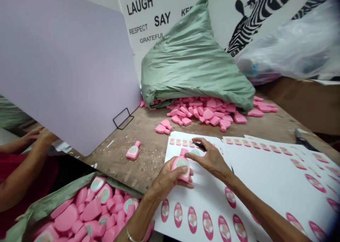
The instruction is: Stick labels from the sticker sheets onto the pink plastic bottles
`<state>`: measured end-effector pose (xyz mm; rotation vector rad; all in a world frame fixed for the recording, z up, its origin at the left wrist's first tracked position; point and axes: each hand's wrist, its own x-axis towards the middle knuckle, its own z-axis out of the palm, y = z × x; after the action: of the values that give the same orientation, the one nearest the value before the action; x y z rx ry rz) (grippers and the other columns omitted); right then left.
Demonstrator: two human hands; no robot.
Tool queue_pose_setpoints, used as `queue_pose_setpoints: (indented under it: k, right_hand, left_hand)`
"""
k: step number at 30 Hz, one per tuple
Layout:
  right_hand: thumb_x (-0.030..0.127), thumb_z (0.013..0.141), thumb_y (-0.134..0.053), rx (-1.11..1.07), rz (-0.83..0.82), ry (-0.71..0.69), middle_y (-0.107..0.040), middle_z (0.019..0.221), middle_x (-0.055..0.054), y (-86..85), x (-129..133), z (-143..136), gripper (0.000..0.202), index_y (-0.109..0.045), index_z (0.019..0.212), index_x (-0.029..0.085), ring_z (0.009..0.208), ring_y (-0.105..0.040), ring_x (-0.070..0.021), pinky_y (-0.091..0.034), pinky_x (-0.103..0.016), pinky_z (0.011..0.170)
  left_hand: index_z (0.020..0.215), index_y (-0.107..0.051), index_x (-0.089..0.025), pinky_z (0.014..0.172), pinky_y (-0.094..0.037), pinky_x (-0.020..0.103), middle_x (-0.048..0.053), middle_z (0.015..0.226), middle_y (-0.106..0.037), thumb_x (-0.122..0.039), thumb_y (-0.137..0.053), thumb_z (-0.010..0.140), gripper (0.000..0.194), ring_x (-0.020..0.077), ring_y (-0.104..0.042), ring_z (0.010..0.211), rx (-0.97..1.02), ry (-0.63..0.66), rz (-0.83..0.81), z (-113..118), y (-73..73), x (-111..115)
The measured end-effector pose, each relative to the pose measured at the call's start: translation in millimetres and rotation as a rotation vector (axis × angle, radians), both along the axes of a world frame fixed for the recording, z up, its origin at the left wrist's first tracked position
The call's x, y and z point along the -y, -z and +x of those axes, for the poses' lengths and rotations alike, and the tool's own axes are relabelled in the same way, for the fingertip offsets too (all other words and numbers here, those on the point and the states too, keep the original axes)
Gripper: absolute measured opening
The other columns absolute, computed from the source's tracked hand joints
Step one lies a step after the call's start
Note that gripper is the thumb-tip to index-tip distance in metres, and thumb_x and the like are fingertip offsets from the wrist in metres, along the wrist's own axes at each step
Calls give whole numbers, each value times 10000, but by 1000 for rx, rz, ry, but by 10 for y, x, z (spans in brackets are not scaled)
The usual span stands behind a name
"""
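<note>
My left hand point(172, 178) is wrapped round a small pink toy bottle point(181, 168) with a pale green and white label on its front; the neck points up. Close above it, my right hand point(212, 158) holds a slim dark tool point(199, 146), whose exact kind I cannot make out. The right thumb reaches to the bottle's neck. Beneath both hands lies a white sticker sheet point(191, 196) with small labels along the top and pink oval ones along the bottom. A labelled pink bottle point(132, 151) lies on the table to the left.
More sticker sheets point(255, 171) lie at the right. Pink bottles point(204, 112) spill from a green sack point(193, 65) at the back. An open sack point(34, 210) of bottles stands front left. A pale panel point(66, 65) separates off another person's arm point(29, 160).
</note>
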<state>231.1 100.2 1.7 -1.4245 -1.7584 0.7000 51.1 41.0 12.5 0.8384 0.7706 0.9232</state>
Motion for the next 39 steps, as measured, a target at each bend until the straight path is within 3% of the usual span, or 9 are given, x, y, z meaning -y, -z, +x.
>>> queue_pose_setpoints:
  k: [6, 10, 17, 19, 22, 24, 27, 32, 39]
  right_hand:
    - [409, 814, -567, 326, 41, -49, -676, 1019, -89, 208, -807, -557, 307, -617, 1019, 187, 941, -613, -221, -448, -323, 797]
    - [321, 790, -590, 404, 51, -56, -677, 967, -160, 339, -1259, -953, 254, -644, 943, 126, 952, -594, -275, -411, -347, 791]
    - [326, 781, -594, 401, 16, -241, -684, 852, -62, 28, -1112, -744, 232, -673, 917, 155, 769, -600, -179, -410, -256, 685]
    - [370, 748, -633, 366, -22, -434, -674, 809, 0, -244, -889, -495, 245, -686, 914, 198, 705, -578, -135, -412, -222, 648]
    - [427, 759, -618, 219, -123, -771, -657, 835, 12, -619, -556, -137, 303, -683, 953, 204, 730, -564, -131, -425, -226, 665]
    - [458, 764, -610, 151, -153, -772, -650, 861, 3, -709, -407, 72, 335, -675, 962, 196, 758, -562, -137, -428, -233, 681]
    - [471, 840, -510, 95, -88, -508, -640, 859, -7, -505, -321, 337, 344, -639, 999, 195, 754, -561, -140, -420, -244, 667]
    - [390, 897, -406, 306, 65, 28, -638, 758, -25, 253, -279, 509, 262, -582, 848, 202, 703, -560, -172, -381, -284, 632]
    - [290, 880, -447, 506, 223, 111, -651, 859, -78, 596, -199, 406, 157, -569, 843, 198, 837, -518, -222, -310, -331, 723]
  left_hand:
    - [816, -541, -152, 522, -474, 260, 18, 677, -593, -541, -540, 794, 390, 129, -541, 536, -361, -438, 9, -718, 276, -157]
    - [681, -557, -172, 672, -469, 312, 31, 646, -580, -503, -501, 817, 362, 197, -576, 681, -738, -660, 155, -1080, 437, -298]
    - [1082, -618, -199, 1020, -308, 475, 126, 1181, -578, -382, -605, 759, 372, 305, -460, 1172, -1234, -793, 538, -1082, 213, -336]
    - [1072, -623, -185, 989, -359, 465, 128, 1147, -598, -401, -617, 752, 386, 299, -514, 1107, -1106, -691, 498, -911, 51, -344]
    - [994, -654, -167, 839, -487, 398, 112, 981, -670, -446, -602, 771, 361, 259, -624, 901, -654, -179, 277, -560, -121, -337]
    - [957, -654, -144, 717, -529, 341, 109, 868, -687, -467, -585, 790, 370, 215, -655, 747, -326, 108, 113, -314, -140, -316]
    - [896, -640, -107, 593, -539, 269, 113, 822, -677, -454, -629, 767, 370, 162, -654, 607, -124, 111, 7, -7, -47, -311]
    - [867, -598, -91, 509, -544, 267, 80, 738, -648, -428, -719, 681, 404, 194, -672, 553, -268, -140, 45, 322, 214, -446]
    - [943, -549, -110, 458, -537, 265, 5, 629, -588, -452, -703, 686, 455, 162, -632, 473, -336, -277, 93, 537, 484, -583]
